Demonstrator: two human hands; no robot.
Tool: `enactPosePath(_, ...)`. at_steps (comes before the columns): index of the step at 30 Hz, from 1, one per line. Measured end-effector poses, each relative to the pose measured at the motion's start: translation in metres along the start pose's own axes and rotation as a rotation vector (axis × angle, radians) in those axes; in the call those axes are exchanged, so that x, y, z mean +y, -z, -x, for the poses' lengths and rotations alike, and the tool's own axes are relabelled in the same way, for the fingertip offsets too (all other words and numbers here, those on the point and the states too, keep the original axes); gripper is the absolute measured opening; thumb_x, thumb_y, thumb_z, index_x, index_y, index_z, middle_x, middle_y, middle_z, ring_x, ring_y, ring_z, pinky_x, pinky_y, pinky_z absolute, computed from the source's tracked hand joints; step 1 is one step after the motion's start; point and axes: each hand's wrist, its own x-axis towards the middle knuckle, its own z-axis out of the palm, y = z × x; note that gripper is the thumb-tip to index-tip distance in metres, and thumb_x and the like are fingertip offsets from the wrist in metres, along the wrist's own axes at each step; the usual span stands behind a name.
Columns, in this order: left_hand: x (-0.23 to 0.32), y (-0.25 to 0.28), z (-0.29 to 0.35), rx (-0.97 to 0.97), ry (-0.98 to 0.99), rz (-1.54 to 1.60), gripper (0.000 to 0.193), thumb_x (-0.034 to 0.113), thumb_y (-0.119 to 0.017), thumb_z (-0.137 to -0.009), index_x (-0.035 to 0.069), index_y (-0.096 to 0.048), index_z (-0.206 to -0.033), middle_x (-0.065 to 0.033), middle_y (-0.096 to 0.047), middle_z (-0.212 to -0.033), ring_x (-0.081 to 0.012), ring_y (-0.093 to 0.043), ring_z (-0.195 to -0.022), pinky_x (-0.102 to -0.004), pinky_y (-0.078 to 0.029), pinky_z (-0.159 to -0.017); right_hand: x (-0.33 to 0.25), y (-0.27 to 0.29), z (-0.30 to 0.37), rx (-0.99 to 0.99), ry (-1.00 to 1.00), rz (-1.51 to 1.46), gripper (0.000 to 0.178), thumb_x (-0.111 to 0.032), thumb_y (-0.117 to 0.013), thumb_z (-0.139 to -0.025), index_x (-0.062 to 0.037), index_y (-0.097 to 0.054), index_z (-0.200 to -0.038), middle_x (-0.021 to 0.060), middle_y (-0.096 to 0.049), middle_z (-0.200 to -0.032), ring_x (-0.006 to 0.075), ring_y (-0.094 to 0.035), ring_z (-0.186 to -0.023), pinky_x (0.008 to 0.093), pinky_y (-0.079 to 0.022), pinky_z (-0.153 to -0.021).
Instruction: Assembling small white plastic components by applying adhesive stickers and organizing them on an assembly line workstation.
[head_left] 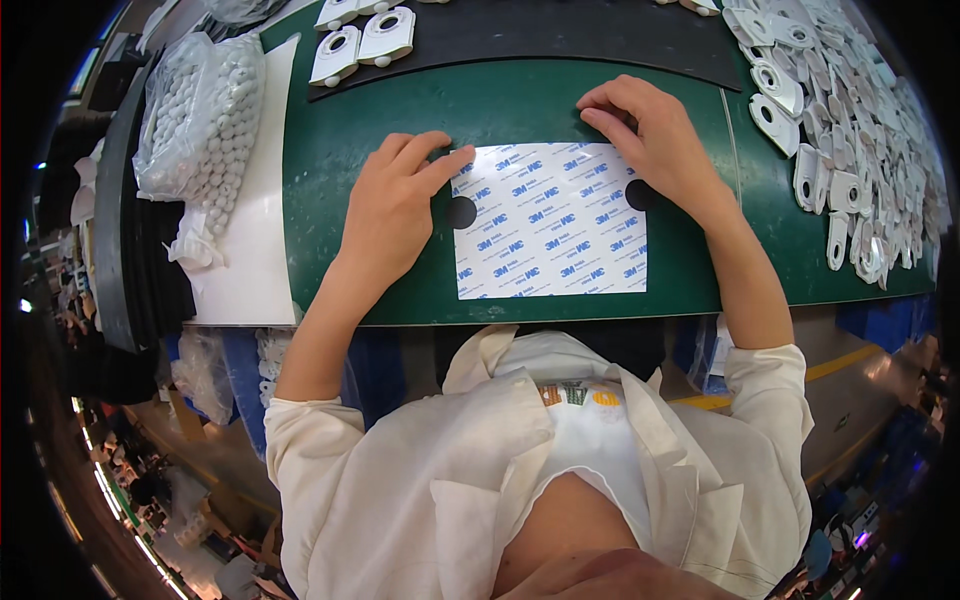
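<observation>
A white sheet with repeated blue print, like an adhesive backing sheet, lies flat on the green table in front of me. Two black round discs sit at its side edges: a left disc and a right disc, the latter partly behind my wrist. My left hand is open, fingers bent and apart, the index fingertip at the sheet's upper left corner. Over the upper right corner hovers my right hand, loosely curled and open. Its thumb and index tips are close together, with nothing visible between them.
A clear bag of white balls rests on a white board at the left. Across the back lies a black mat bearing white plastic housings. White plastic parts are heaped at the right. The green table ends just before my body.
</observation>
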Motion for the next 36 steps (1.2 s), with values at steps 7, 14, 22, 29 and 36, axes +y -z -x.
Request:
enactPosePath(7, -0.020, 0.020, 0.005, 0.143, 0.042, -0.424, 0.040, -0.005, -0.050, -0.072, 0.005, -0.059, -0.110, -0.0093, -0.056, -0.115, -0.0286, -0.050, -0.105, -0.0388, -0.038, -0.091, 0.013, -0.001, -0.001, 0.068, -0.070, -0.037, 0.013, -0.008, -0.059, -0.085, -0.0014, -0.062, -0.096, 0.0066, -0.061, -0.084, 0.0136, -0.055, -0.068, 0.0236, -0.044, -0.062)
enactPosePath(14, -0.084, 0.097, 0.049, 0.722, 0.251, -0.752, 0.047, 0.018, -0.062, -0.082, 0.002, -0.048, -0.124, -0.0156, -0.052, -0.121, -0.0333, -0.047, -0.111, -0.0418, -0.033, -0.096, 0.014, -0.001, -0.008, 0.103, -0.095, -0.052, 0.016, -0.008, -0.058, -0.086, -0.0029, -0.061, -0.101, 0.0062, -0.063, -0.089, 0.0131, -0.056, -0.071, 0.0233, -0.044, -0.065)
enactPosePath(22, -0.223, 0.127, 0.156, 1.520, 0.633, 0.066, 0.034, 0.001, -0.049, -0.083, -0.006, -0.041, -0.115, -0.0156, -0.054, -0.105, -0.0233, -0.055, -0.095, -0.0312, -0.045, -0.085, 0.007, -0.001, -0.005, 0.094, -0.097, -0.053, 0.017, -0.004, -0.058, -0.084, -0.0025, -0.060, -0.101, 0.0056, -0.058, -0.080, 0.0115, -0.051, -0.065, 0.0230, -0.042, -0.062)
enactPosePath(29, -0.250, 0.112, 0.158, 1.199, 0.802, 0.096, 0.041, 0.031, -0.052, -0.090, -0.003, -0.056, -0.112, -0.0146, -0.061, -0.108, -0.0195, -0.058, -0.099, -0.0304, -0.044, -0.086, -0.001, 0.000, -0.004, 0.057, -0.121, -0.057, 0.016, -0.003, -0.058, -0.084, -0.0015, -0.060, -0.101, 0.0031, -0.054, -0.078, 0.0095, -0.046, -0.063, 0.0217, -0.040, -0.059)
enactPosePath(36, -0.248, 0.139, 0.114, 1.025, 0.868, -0.236, 0.044, 0.033, -0.061, -0.082, 0.000, -0.058, -0.111, -0.0139, -0.065, -0.103, -0.0254, -0.062, -0.092, -0.0350, -0.046, -0.084, -0.002, -0.001, -0.006, 0.054, -0.105, -0.062, 0.017, -0.002, -0.059, -0.083, -0.0014, -0.060, -0.100, 0.0029, -0.052, -0.077, 0.0097, -0.045, -0.062, 0.0219, -0.039, -0.059)
